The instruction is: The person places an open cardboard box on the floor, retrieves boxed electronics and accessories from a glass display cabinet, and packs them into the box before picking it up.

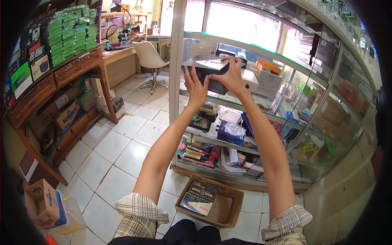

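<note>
Both hands hold a dark box (212, 72) with a partly white, handwritten top, at an upper shelf of the glass cabinet (178, 102). My left hand (197, 89) presses its fingers along the box's near left side. My right hand (232, 77) grips the right end, fingers over the top and thumb at the front. Whether this is one box or two stacked is hard to tell. On the floor below, an open cardboard box (227, 209) contains a dark printed box (203, 191) and a white and blue box (197, 204) with red handwriting.
Shelves hold a white box (268, 83), a blue pack (231, 131) and several books (197, 154). At left, a wooden desk (77, 65) carries green packets (71, 34). A white chair (150, 55) stands behind; another cardboard box (45, 204) sits lower left on the tiled floor.
</note>
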Tool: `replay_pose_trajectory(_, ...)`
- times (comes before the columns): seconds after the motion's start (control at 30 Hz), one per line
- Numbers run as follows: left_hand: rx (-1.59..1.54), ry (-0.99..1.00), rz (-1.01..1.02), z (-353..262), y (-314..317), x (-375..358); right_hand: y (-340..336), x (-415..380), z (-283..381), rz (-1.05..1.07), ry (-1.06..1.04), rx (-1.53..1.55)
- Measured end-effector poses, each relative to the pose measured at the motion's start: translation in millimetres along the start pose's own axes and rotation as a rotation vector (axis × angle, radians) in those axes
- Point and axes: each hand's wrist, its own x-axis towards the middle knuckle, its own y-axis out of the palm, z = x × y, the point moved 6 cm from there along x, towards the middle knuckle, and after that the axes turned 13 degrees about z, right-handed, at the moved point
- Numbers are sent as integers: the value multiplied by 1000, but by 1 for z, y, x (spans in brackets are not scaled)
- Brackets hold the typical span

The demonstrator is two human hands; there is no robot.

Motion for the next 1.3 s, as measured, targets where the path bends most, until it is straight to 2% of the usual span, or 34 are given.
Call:
replay_pose_trajectory(0.17, -111, 101, -34, -39, -17, -14, -24, -31, 28, -193, -53, -48)
replay_pose_trajectory(0.27, -255, 89, -5, -71, -33, -41, -47, -82, 64, -264, -65, 1)
replay_pose_trajectory(0.37, -354, 53, 185, -116, -45, -98, -65, -163, 96, -311, 22, -130)
replay_pose_trajectory(0.43, -379, -35, 407, -131, -39, -152, -68, -221, 99, -275, 165, -110)
replay_pose_trajectory(0.5, -473, -186, 630, -128, -17, -214, -61, -280, 87, -177, 389, -83)
replay_pose_trajectory(0.53, -555, -324, 758, -121, -2, -250, -55, -311, 79, -156, 507, -182)
replay_pose_trajectory(0.63, -693, -674, 1095, -95, 58, -362, -30, -404, 51, -155, 746, -211)
replay_pose_trajectory(0.7, -926, -1219, 1321, -114, 63, -410, -13, -449, 49, -185, 867, -248)
replay_pose_trajectory(0.77, -1037, -1338, 1363, -114, 79, -451, 10, -490, 42, -196, 1049, -296)
replay_pose_trajectory(0.83, -939, -1392, 1357, -99, 89, -479, 35, -518, 41, -192, 1128, -278)
replay_pose_trajectory(0.97, -1070, -1524, 1389, -63, 103, -535, 69, -551, 30, -108, 1075, -72)
replay_pose_trajectory(1.0, -1000, -1507, 1320, -70, 97, -520, 80, -562, 24, -98, 1080, -64)
replay_pose_trajectory(1.03, -988, -1533, 1332, -56, 105, -537, 90, -577, 13, -90, 1105, -56)
replay_pose_trajectory(1.1, -977, -1328, 1435, -33, 121, -558, 107, -593, -2, -1, 1064, 65)
replay_pose_trajectory(1.13, -1091, -1330, 1324, -31, 125, -564, 108, -599, -9, -9, 1104, 105)
replay_pose_trajectory(1.17, -1086, -1353, 1327, -28, 128, -573, 108, -603, -16, 1, 1121, 112)
replay_pose_trajectory(1.23, -676, -766, 1423, -26, 130, -562, 107, -603, -29, 76, 1109, 99)
replay_pose_trajectory(1.3, -680, -762, 1386, -23, 129, -567, 104, -604, -38, 142, 1063, 42)
